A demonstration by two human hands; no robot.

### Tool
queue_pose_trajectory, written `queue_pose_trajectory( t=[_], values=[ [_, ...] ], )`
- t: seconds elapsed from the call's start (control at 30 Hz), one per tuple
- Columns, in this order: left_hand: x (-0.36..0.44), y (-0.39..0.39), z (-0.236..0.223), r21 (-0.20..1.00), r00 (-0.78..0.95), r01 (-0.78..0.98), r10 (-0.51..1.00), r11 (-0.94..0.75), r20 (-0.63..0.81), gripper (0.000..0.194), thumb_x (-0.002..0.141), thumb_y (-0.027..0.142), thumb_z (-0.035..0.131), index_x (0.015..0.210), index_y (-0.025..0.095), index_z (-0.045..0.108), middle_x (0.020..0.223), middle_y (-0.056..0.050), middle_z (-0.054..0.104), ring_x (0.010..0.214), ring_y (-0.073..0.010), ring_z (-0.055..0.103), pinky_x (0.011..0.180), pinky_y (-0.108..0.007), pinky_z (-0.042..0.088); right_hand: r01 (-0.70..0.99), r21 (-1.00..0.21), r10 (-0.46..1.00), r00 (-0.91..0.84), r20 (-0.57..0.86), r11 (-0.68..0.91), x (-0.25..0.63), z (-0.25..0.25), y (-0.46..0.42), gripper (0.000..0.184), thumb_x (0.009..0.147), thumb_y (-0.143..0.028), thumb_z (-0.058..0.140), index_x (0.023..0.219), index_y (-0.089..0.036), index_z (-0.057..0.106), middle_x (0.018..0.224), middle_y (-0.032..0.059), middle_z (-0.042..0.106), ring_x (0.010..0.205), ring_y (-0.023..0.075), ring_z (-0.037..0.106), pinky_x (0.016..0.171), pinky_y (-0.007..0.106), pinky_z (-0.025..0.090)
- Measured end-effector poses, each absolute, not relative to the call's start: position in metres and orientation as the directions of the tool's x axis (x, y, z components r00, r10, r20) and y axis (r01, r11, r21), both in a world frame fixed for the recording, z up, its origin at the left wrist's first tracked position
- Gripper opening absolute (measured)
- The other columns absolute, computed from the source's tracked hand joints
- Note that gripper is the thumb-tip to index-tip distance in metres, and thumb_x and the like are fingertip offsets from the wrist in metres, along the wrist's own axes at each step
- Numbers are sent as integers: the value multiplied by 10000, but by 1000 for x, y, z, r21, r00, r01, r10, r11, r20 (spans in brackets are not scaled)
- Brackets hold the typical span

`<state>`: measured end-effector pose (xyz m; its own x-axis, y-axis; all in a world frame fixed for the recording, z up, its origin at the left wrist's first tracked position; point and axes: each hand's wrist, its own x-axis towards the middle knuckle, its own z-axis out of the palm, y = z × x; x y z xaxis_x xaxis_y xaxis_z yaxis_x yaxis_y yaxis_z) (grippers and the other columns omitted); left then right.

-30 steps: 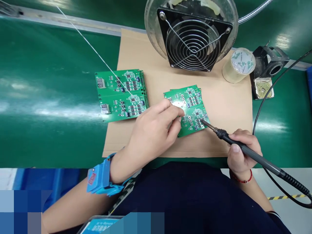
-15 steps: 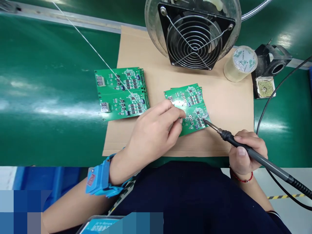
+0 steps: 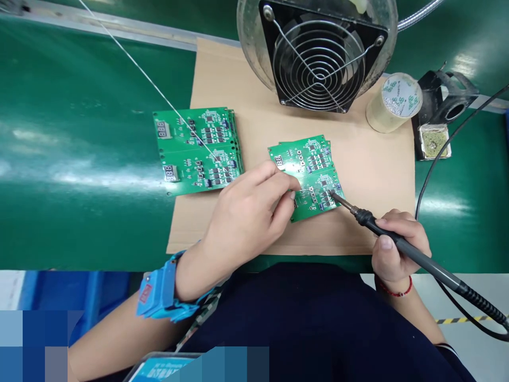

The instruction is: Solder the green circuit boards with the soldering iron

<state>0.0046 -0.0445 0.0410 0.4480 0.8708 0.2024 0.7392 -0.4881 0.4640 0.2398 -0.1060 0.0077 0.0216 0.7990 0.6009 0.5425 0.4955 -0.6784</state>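
My right hand (image 3: 397, 246) is closed around the grey handle of a soldering iron (image 3: 421, 257). The iron's tip rests at or just over components on the lower half of a green circuit board (image 3: 318, 164). My left hand (image 3: 254, 207) reaches over that board's left side, thumb and forefinger pinched on a thin solder wire (image 3: 147, 74). The wire comes down from the upper left, and a short end shows past the fingertips. Another board peeks out from under the worked one. Left of it lies a stack of similar boards (image 3: 191, 146) with digit displays.
A fan with a wire guard (image 3: 320, 77) stands behind the boards on a cardboard sheet (image 3: 254, 124). To its right are a tape roll (image 3: 393, 106) and a black iron stand (image 3: 447, 98) with a sponge (image 3: 435, 143). The iron's cable (image 3: 431, 164) loops at the right.
The soldering iron shifted slightly right and off the component row, then came back left to the board. A small wisp of smoke near the tip has faded. My left hand stayed nearly still.
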Motion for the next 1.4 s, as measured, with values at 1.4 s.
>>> queue_pose_trajectory(
  t=[1.4],
  values=[
    [20, -45, 32, 319, 557, 720, 787, -617, 266, 262, 943, 152, 413, 885, 157, 668, 773, -60, 593, 716, -189, 567, 660, -310, 487, 441, -730, 790, 71, 608, 522, 241, 6, -106, 135, 884, -237, 562, 970, -213, 665, 669, 0, 582, 538, 148, 506, 451, 314, 404]
  ],
)
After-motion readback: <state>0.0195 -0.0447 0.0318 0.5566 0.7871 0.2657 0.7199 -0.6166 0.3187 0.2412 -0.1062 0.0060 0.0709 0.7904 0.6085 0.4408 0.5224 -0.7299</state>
